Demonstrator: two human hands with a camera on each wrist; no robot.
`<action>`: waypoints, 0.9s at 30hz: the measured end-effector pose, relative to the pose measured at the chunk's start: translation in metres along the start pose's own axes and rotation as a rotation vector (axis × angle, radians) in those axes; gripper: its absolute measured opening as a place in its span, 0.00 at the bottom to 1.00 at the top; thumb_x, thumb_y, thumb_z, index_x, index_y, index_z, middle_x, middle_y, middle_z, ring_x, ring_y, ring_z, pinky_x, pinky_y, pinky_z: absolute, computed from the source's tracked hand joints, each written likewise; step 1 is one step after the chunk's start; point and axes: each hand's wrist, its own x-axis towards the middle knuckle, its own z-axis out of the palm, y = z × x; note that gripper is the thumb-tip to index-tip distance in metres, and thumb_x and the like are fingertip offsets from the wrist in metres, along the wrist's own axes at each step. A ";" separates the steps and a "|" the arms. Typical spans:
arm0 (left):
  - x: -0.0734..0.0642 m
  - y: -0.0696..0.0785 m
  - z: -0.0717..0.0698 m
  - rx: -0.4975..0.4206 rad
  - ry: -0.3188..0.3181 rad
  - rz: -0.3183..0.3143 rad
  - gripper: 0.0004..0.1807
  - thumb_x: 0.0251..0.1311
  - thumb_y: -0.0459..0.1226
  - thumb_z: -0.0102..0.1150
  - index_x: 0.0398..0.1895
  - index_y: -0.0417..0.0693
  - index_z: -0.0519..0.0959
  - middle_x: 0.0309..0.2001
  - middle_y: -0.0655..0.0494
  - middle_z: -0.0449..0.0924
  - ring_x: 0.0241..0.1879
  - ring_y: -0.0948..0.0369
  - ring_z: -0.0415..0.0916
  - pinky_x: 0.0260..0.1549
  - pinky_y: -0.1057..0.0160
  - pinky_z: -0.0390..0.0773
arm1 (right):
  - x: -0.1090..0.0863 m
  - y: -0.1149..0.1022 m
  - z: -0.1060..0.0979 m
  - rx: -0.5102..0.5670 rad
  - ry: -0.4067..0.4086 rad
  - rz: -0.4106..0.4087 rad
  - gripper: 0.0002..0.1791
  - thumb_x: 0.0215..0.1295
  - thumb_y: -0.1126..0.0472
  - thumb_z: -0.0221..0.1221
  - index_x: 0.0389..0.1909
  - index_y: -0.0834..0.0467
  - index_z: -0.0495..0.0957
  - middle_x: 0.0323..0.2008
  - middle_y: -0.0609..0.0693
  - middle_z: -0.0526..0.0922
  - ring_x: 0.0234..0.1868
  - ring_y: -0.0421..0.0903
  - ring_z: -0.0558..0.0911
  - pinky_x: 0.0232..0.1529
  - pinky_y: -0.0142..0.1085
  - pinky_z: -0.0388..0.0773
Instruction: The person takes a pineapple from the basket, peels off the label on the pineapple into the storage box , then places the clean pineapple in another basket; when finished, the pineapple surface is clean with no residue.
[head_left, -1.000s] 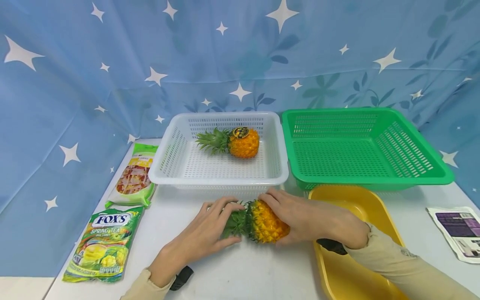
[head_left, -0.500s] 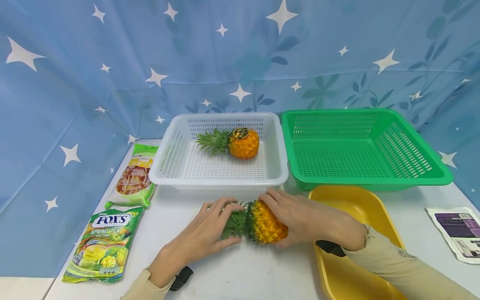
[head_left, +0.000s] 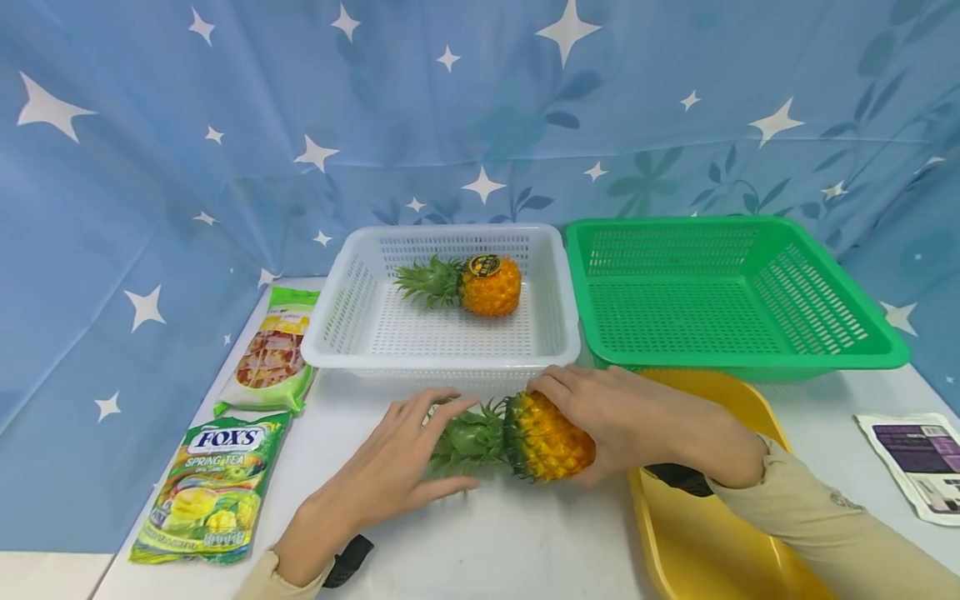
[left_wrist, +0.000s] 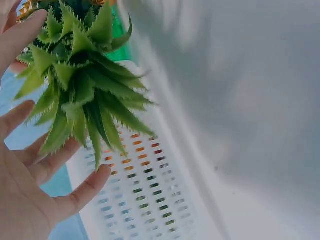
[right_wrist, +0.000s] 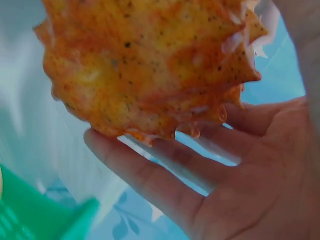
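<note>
A small pineapple (head_left: 555,437) lies on its side at the front middle, crown of green leaves (head_left: 474,437) toward the left. My right hand (head_left: 611,417) grips its orange body from the right, fingers over the far side and thumb at the near side. In the right wrist view the fingers (right_wrist: 150,182) curve along the spiky skin of the fruit (right_wrist: 150,70). Around the crown, my left hand (head_left: 390,462) is spread with fingers and thumb apart. The left wrist view has those fingers (left_wrist: 82,192) beside the leaves (left_wrist: 82,90), not closed round them.
Behind stands a white basket (head_left: 442,362) holding another pineapple (head_left: 491,287) with a black label. A green basket (head_left: 742,360) adjoins it on the right. A yellow tub (head_left: 648,542) sits under my right forearm. Snack bags (head_left: 210,487) lie left, a white-and-purple packet (head_left: 915,467) right.
The pineapple has shifted slightly right and away from me with my right hand. My left hand has drawn a little left and spread, leaving more of the crown visible.
</note>
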 end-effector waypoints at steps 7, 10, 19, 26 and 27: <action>-0.005 0.008 -0.013 -0.048 0.133 -0.021 0.57 0.55 0.64 0.73 0.81 0.49 0.58 0.73 0.47 0.63 0.67 0.50 0.69 0.62 0.43 0.74 | -0.025 0.007 -0.026 0.002 0.049 0.010 0.54 0.49 0.35 0.79 0.70 0.57 0.67 0.60 0.52 0.77 0.52 0.50 0.82 0.43 0.51 0.86; -0.007 0.012 -0.019 -0.129 0.212 -0.065 0.53 0.63 0.60 0.70 0.81 0.48 0.55 0.73 0.45 0.61 0.68 0.49 0.68 0.63 0.41 0.72 | -0.039 0.012 -0.038 -0.026 0.086 0.044 0.56 0.45 0.35 0.81 0.71 0.54 0.66 0.63 0.52 0.76 0.53 0.51 0.82 0.43 0.52 0.86; 0.002 0.030 -0.008 -0.489 0.222 -0.222 0.35 0.77 0.45 0.56 0.81 0.55 0.54 0.72 0.53 0.60 0.69 0.57 0.66 0.63 0.45 0.72 | -0.076 0.043 -0.080 -0.156 0.324 0.084 0.63 0.34 0.31 0.83 0.71 0.53 0.66 0.60 0.54 0.77 0.37 0.44 0.83 0.30 0.45 0.85; 0.028 0.047 0.015 -0.636 -0.019 -0.225 0.35 0.79 0.53 0.52 0.81 0.59 0.52 0.76 0.58 0.57 0.70 0.58 0.65 0.65 0.47 0.72 | -0.090 0.081 -0.089 -0.192 0.513 0.084 0.66 0.37 0.17 0.67 0.68 0.63 0.69 0.54 0.60 0.80 0.39 0.55 0.81 0.29 0.52 0.82; 0.033 0.049 0.018 -0.648 -0.046 -0.218 0.36 0.78 0.55 0.52 0.82 0.60 0.51 0.76 0.59 0.56 0.70 0.59 0.65 0.66 0.49 0.72 | -0.092 0.086 -0.088 -0.188 0.513 0.122 0.69 0.30 0.22 0.76 0.68 0.64 0.69 0.54 0.61 0.79 0.40 0.57 0.81 0.31 0.55 0.82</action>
